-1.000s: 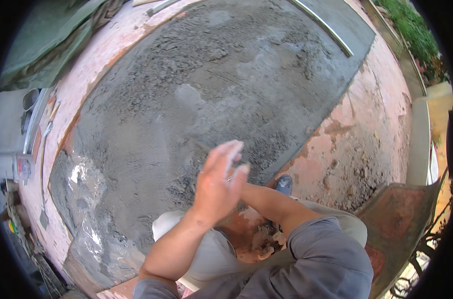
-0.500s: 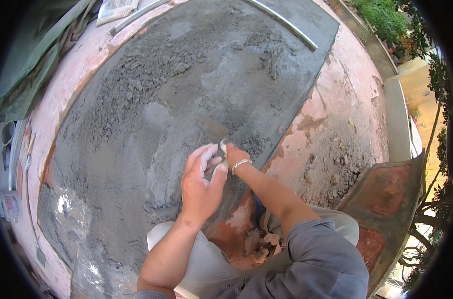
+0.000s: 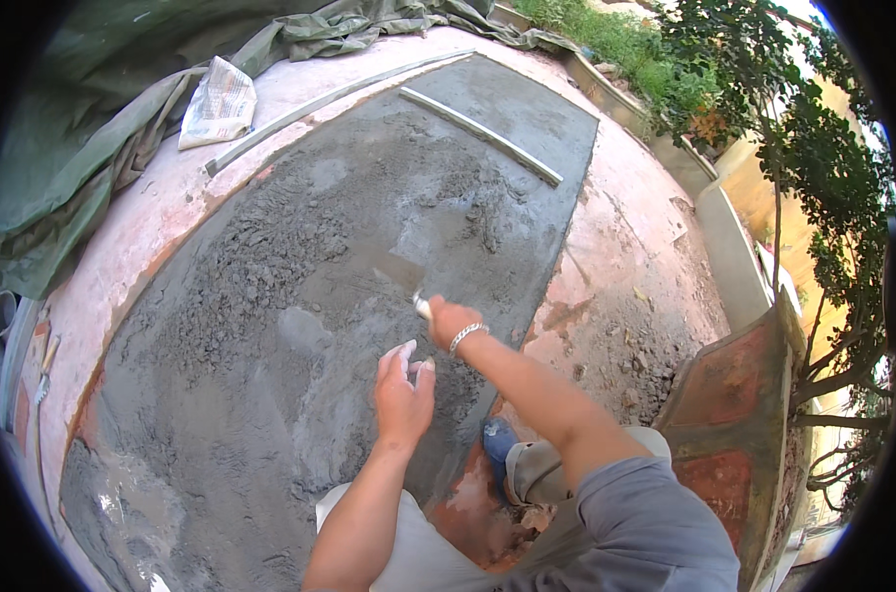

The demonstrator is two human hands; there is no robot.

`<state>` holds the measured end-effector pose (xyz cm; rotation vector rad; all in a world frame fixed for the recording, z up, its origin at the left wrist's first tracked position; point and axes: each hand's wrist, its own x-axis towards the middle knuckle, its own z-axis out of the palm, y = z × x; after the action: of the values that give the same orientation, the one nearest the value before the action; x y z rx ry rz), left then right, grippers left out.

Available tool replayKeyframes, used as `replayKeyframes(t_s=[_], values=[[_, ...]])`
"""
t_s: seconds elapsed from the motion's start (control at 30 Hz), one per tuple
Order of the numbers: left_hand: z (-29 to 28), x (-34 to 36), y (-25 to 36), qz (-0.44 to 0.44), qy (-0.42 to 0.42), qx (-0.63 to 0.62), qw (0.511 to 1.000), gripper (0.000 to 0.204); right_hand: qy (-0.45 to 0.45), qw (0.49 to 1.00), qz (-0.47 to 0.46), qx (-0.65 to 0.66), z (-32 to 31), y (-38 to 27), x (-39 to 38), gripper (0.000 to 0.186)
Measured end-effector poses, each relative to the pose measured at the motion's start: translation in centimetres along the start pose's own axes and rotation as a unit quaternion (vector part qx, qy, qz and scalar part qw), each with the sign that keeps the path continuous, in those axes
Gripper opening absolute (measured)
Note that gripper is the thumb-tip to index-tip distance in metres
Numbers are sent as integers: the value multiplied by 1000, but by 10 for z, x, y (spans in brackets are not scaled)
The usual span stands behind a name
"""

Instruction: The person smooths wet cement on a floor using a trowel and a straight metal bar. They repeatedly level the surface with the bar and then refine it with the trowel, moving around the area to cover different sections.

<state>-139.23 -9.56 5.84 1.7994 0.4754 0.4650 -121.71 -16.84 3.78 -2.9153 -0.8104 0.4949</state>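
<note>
My right hand [image 3: 453, 322], with a chain bracelet at the wrist, grips the white handle of a flat trowel [image 3: 396, 271], whose cement-coated blade lies on wet grey mortar [image 3: 221, 405]. My left hand [image 3: 401, 393] hangs over the mortar behind the trowel, fingers loosely curved and apart, whitened at the tips, holding nothing. Rough lumps of mortar are spread left of the blade. A long straightedge [image 3: 479, 136] lies across the far part of the bed, where the surface is smoother.
Pink old floor [image 3: 655, 276] with rubble borders the bed. A rail [image 3: 300, 113], a paper sack [image 3: 216, 109] and green tarpaulin [image 3: 73, 178] lie beyond the left edge. A long-handled tool [image 3: 43, 375] lies left. A tree [image 3: 813, 197] and raised reddish ledge [image 3: 714, 385] stand right.
My right hand has come out from behind my left and pushed the trowel forward-left over the mortar. My left hand is now lower and apart from it. The view has tilted toward the far edge.
</note>
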Motion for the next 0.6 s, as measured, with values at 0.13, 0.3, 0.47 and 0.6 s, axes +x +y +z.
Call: replayKeyframes(t_s=[0.13, 0.3, 0.47, 0.6], values=[[11, 1, -15, -8, -60, 40, 997, 45, 21, 993, 18, -117, -115, 49, -19, 23], [9, 4, -38, -19, -113, 165, 980, 51, 128, 987, 47, -89, -181, 133, -110, 36], [-3, 15, -50, -80, -156, 199, 964, 54, 30, 975, 202, -82, -121, 221, -190, 45], [4, 27, -64, -121, -158, 204, 959, 53, -54, 954, 293, -39, -31, 290, -218, 50]])
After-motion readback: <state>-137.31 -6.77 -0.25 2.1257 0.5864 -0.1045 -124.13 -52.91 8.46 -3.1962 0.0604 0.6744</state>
